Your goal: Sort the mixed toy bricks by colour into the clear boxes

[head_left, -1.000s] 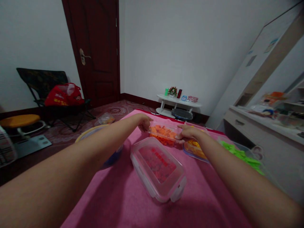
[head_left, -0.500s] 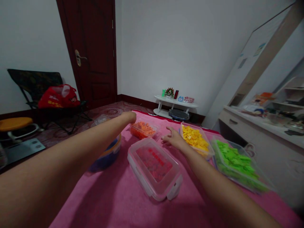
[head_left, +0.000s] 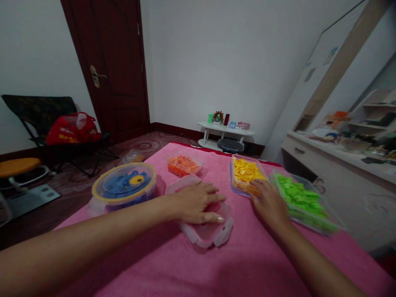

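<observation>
My left hand (head_left: 199, 203) lies flat with fingers spread on the lid of a clear clip-lock container (head_left: 206, 241), hiding most of the red pieces inside. My right hand (head_left: 269, 202) grips the near right corner of an open plastic container (head_left: 232, 175) filled with yellow pieces (head_left: 246, 169), thumb low on the side and fingers over the rim. A blue edge shows under that container. To the left of my left hand stands a round container (head_left: 123, 183) with a yellow-rimmed lid and blue pieces inside.
Behind my left hand sits a clear box of orange pieces (head_left: 184, 165). Farther right is a container of green pieces (head_left: 300, 198). All rest on a pink cloth (head_left: 185, 274). A white cabinet (head_left: 331, 173) stands right; a folding chair holding a red bag (head_left: 74, 130) stands left.
My left hand has come back from near the orange box onto the red container's lid. My right hand has moved right and nearer, onto the yellow container's corner.
</observation>
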A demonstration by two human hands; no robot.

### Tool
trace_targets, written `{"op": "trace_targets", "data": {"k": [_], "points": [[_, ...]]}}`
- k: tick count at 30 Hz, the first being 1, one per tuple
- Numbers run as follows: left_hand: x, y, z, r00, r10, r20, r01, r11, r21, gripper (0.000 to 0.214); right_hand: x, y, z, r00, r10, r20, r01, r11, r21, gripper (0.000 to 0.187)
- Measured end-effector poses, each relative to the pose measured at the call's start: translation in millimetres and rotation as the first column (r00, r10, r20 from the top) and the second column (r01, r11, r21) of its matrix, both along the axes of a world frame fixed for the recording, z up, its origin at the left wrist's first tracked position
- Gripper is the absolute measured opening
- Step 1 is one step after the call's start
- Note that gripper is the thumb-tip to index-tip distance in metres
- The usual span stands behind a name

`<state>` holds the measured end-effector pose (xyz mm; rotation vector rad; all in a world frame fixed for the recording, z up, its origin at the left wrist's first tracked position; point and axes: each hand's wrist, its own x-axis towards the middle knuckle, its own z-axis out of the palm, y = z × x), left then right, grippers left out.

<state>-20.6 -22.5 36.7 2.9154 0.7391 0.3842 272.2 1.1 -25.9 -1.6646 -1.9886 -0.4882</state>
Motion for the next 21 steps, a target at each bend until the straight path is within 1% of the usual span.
{"op": "trace_targets", "data": {"k": [2, 5, 9, 13, 17, 21], "points": [[2.8, -5.0, -4.8, 0.999, 0.048, 0.007, -0.048, 0.999, 0.019, 0.064, 1.9, 1.9, -1.6, 0.998, -0.031, 0.055, 0.034, 0.999, -0.038, 0.039], [5.6, -6.9, -6.5, 0.994, 0.104, 0.012, -0.105, 0.994, 0.033, 0.063, 2.6, 4.6, -1.4, 0.996, -0.041, 0.084, 0.048, 0.996, -0.079, 0.038], [5.5, -12.1, -5.1, 0.983, 0.184, -0.007, -0.183, 0.981, 0.066, 0.062, 3.9, 4.0, 3.7, 0.998, -0.046, 0.041, 0.051, 0.991, -0.120, 0.033], [1.0, -21.1, -0.3, 0.971, 0.232, -0.051, -0.227, 0.971, 0.077, 0.060, 2.8, -5.2, 9.2, 0.999, -0.040, -0.002, 0.039, 0.989, -0.141, 0.028], [0.2, -32.8, 4.2, 0.968, 0.243, -0.063, -0.239, 0.969, 0.068, 0.056, 1.1, -16.8, 10.2, 0.999, -0.039, -0.027, 0.036, 0.993, -0.112, 0.023], [4.2, -42.5, 1.9, 0.972, 0.229, -0.047, -0.227, 0.973, 0.039, 0.052, 4.1, -19.6, 10.0, 0.995, 0.038, -0.096, -0.038, 0.999, -0.008, 0.018]]}}
